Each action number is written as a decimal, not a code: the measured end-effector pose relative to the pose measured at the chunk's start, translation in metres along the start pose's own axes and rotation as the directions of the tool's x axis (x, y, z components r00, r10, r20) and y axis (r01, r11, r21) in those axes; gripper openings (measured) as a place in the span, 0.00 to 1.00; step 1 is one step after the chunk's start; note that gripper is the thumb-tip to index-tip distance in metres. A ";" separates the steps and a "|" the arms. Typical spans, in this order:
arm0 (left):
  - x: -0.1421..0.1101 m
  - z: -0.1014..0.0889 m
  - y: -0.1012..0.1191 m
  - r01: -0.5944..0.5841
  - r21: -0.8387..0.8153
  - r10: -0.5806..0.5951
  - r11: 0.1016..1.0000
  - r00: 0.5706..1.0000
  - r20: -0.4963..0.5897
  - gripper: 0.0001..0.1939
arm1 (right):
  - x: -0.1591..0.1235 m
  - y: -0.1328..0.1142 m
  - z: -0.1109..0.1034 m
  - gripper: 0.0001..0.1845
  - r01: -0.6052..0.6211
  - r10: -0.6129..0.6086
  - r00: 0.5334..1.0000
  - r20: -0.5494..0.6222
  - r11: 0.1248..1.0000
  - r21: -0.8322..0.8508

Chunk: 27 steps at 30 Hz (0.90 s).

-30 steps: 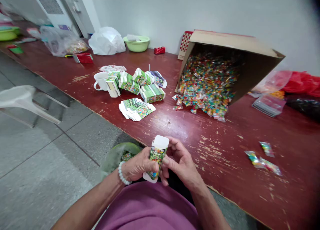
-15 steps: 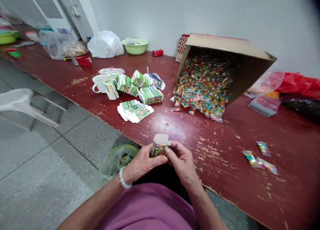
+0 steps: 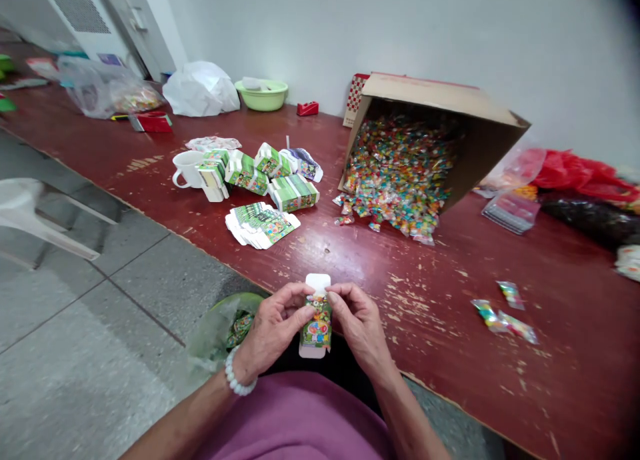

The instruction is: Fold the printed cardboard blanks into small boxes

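Observation:
Between my two hands, at the table's near edge, is a small green printed candy box (image 3: 317, 327) with white end flaps at top and bottom. My left hand (image 3: 275, 323) pinches its upper left side, thumb on the printed face. The fingers of my right hand (image 3: 356, 317) close on the upper right edge by the top flap. Beyond them lies a fanned stack of flat box blanks (image 3: 263, 224). Behind that stack are several banded bundles of green cartons (image 3: 294, 192). A large cardboard box (image 3: 425, 90) on its side spills many wrapped candies (image 3: 400, 173).
Three wrapped candies (image 3: 511, 295) lie at the right. A white mug (image 3: 186, 169) stands left of the bundles. A lined bin (image 3: 220, 327) is below the table edge at left, near a white plastic stool (image 3: 30, 207). Red plastic bags (image 3: 575, 173) lie far right.
The small box has turned from its end toward me to showing its long printed face, and hangs lower between my hands. Both hands still hold it. The view has shifted slightly right.

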<state>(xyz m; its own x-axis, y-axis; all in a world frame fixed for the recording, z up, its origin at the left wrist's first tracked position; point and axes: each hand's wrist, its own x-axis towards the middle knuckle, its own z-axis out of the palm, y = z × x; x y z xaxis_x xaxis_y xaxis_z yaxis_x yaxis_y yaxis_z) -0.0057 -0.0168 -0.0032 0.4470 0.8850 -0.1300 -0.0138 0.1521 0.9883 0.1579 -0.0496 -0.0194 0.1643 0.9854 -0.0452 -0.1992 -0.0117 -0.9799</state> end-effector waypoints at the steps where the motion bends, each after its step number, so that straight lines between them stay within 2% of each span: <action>1: 0.001 -0.002 0.000 0.005 0.009 -0.005 1.000 1.000 0.023 0.14 | 0.002 0.000 -0.002 0.11 -0.014 0.015 1.000 0.007 1.000 -0.011; 5: 0.003 -0.007 0.002 -0.014 0.083 0.010 0.996 0.999 0.050 0.11 | 0.011 -0.001 -0.006 0.12 -0.028 0.026 0.999 0.038 0.998 0.049; 7: 0.003 -0.008 0.004 -0.039 0.106 0.033 0.994 0.998 0.052 0.11 | 0.014 -0.003 -0.008 0.17 -0.019 0.014 0.997 0.078 0.998 0.067; 9: 0.002 -0.008 0.005 -0.047 0.065 0.045 0.997 0.998 0.032 0.11 | 0.014 -0.006 -0.010 0.15 0.003 -0.002 0.987 0.159 1.000 -0.004; 11: 0.001 -0.006 0.007 -0.025 -0.030 0.024 0.999 0.999 -0.032 0.15 | 0.013 -0.009 -0.011 0.10 0.061 -0.038 0.982 0.186 0.991 -0.116; 13: -0.001 -0.003 0.008 0.050 -0.149 -0.058 0.988 0.997 -0.050 0.21 | 0.010 -0.010 -0.010 0.10 0.153 -0.131 0.984 0.123 0.970 -0.190; 15: -0.002 0.002 0.010 0.178 -0.244 -0.170 0.953 0.984 0.054 0.23 | 0.006 -0.012 -0.008 0.08 0.230 -0.222 0.973 0.061 0.943 -0.240; 17: -0.004 0.006 0.010 0.296 -0.282 -0.255 0.913 0.952 0.171 0.24 | 0.004 -0.014 -0.006 0.07 0.280 -0.261 0.960 0.101 0.904 -0.323; 18: -0.004 0.007 0.009 0.327 -0.288 -0.282 0.900 0.941 0.188 0.26 | 0.003 -0.015 -0.005 0.07 0.291 -0.253 0.956 0.149 0.887 -0.358; 21: -0.002 0.010 0.007 0.328 -0.265 -0.307 0.907 0.944 0.117 0.30 | 0.002 -0.019 -0.003 0.09 0.238 -0.159 0.959 0.235 0.902 -0.360; 24: 0.001 0.009 0.006 0.279 -0.166 -0.268 0.946 0.959 0.085 0.32 | 0.004 -0.020 -0.002 0.10 0.103 -0.048 0.976 0.210 0.960 -0.261; 27: 0.005 0.007 0.007 0.236 -0.090 -0.229 0.967 0.970 0.081 0.32 | 0.010 -0.016 -0.002 0.10 -0.002 0.043 0.975 0.219 0.983 -0.182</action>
<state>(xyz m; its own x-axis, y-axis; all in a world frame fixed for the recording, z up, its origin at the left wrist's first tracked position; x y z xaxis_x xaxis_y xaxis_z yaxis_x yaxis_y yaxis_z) 0.0027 -0.0149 0.0033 0.5089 0.7881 -0.3464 0.0118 0.3959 0.9182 0.1650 -0.0401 -0.0044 -0.0602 0.9972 -0.0435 -0.0206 -0.0448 -0.9988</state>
